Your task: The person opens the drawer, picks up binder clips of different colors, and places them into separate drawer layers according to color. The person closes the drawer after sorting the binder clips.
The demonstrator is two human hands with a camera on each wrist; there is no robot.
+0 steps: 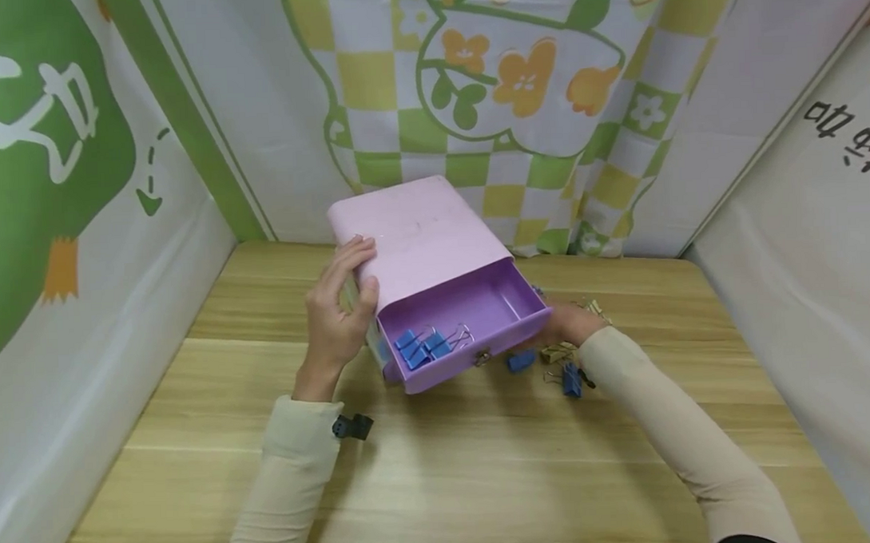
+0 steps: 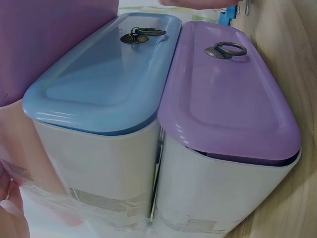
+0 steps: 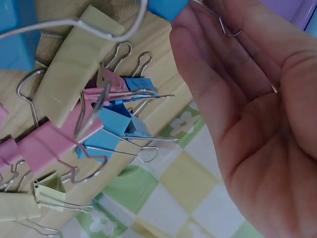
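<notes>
Already, from the head view, the purple drawer [image 1: 457,328] stands pulled out of the pink organiser box [image 1: 419,236], with a few blue binder clips [image 1: 421,345] lying in its near corner, so some sorting looks done; more clips [image 1: 553,362], blue and yellowish, wait on the wooden table [image 1: 485,461] beside the drawer's right end. The left hand [image 1: 339,307] clasps the box's left side, fingers curled over its top edge, steadying it. The right hand [image 1: 568,324] sits just behind the drawer's right corner, among the loose clips. Over to the left wrist view: two closed drawer fronts, one blue [image 2: 106,74], one purple [image 2: 228,94], each with a ring pull. Now the right wrist view: the palm is spread, fingers nearly straight, a blue clip [image 3: 167,8] touching the fingertips rather than gripped, and a heap of pink, yellow and blue clips [image 3: 94,114] just beside it.
</notes>
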